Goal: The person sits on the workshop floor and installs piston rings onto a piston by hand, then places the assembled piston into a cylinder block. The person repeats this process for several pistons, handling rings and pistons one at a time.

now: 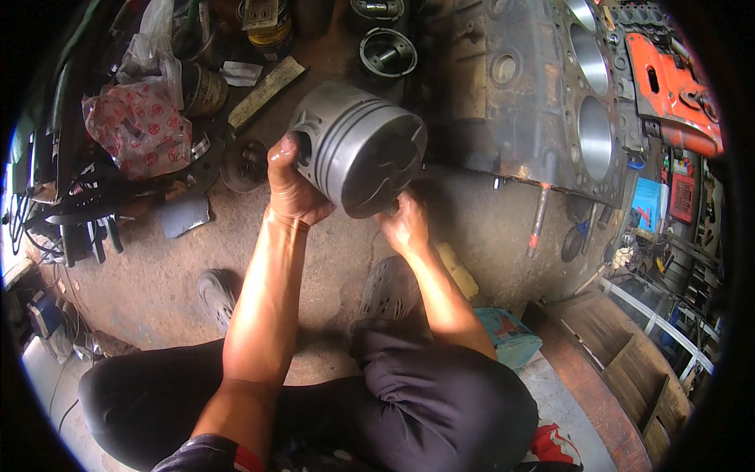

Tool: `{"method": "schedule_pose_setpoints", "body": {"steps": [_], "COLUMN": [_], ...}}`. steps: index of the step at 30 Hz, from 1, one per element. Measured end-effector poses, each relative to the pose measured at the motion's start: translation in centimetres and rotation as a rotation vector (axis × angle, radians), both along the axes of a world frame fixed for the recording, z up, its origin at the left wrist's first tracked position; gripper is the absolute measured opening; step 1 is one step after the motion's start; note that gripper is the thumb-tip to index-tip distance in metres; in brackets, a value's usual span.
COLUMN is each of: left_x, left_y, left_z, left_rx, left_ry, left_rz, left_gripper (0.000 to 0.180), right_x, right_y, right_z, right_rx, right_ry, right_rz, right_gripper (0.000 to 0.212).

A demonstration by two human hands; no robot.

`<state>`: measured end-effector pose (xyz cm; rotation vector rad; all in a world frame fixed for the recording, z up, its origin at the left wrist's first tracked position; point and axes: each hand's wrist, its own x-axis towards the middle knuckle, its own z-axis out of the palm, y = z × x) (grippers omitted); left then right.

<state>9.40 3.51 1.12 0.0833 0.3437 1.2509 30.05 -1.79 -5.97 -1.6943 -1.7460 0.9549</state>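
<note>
A grey metal piston (pixel 346 149) is held up tilted before me, its crown with recessed pockets facing down to the right and ring grooves showing around its side. My left hand (pixel 296 185) is closed around its left side, with the thumb by the pin hole. At the lower right edge of the crown, my right hand (pixel 406 223) is bent in against the piston, and its fingertips are partly hidden behind it. Two more pistons, one nearer (pixel 388 53) and one farther (pixel 377 8), stand on the floor beyond.
A large engine block (pixel 511 94) with open cylinder bores lies at the right. Plastic packaging (pixel 141 126), a can (pixel 204 89) and a flat strip (pixel 267 92) are at the left. A teal box (pixel 510 337) and a wooden crate (pixel 621 346) stand near my right knee.
</note>
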Motion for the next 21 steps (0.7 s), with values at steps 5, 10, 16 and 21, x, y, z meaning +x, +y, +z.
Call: {"method": "schedule_pose_setpoints", "body": {"steps": [5, 10, 16, 21], "left_x": [-0.7, -0.4, 0.6, 0.7], "left_y": [0.9, 2.5, 3.8, 4.0], "left_z": [-0.5, 0.0, -0.4, -2.9], "left_rx": [0.029, -0.003, 0.260, 0.367], "left_ry": [0.451, 1.317, 2.093, 2.184], "left_rz": [0.008, -0.007, 0.078, -0.003], "left_gripper": [0.057, 0.080, 0.093, 0.099], "right_x": [-0.1, -0.3, -0.4, -0.2], "right_y": [0.1, 0.1, -0.1, -0.2], "right_z": [0.5, 0.5, 0.6, 0.6], "right_rx": [-0.018, 0.011, -0.027, -0.082], "right_ry": [-0.055, -0.031, 0.029, 0.075], "right_rz": [0.001, -0.018, -0.031, -0.048], "right_gripper": [0.037, 0.036, 0.033, 0.033]}}
